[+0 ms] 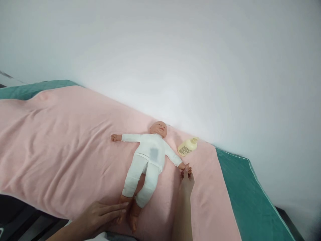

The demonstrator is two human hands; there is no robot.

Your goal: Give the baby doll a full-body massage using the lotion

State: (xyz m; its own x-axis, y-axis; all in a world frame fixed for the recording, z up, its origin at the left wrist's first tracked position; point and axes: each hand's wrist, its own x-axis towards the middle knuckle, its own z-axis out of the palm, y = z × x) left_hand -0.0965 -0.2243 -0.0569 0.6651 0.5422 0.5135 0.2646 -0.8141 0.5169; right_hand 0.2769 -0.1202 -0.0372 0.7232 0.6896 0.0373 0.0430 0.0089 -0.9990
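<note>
A baby doll (150, 150) with a white cloth body lies on its back on a pink blanket (75, 134), arms spread out. My right hand (187, 180) has its fingers closed around the doll's hand on the right side. Beside the doll's foot at the lower left is my left hand (100, 216), its fingers stretched out and the tips touching the lower leg. A pale yellow pump bottle (187, 147) lies tilted above the doll's right-side arm.
Under the pink blanket, a green sheet (250, 190) shows at the right and again at the upper left. A white wall (175, 60) rises behind the bed. Dark slats (32, 221) are at the lower left.
</note>
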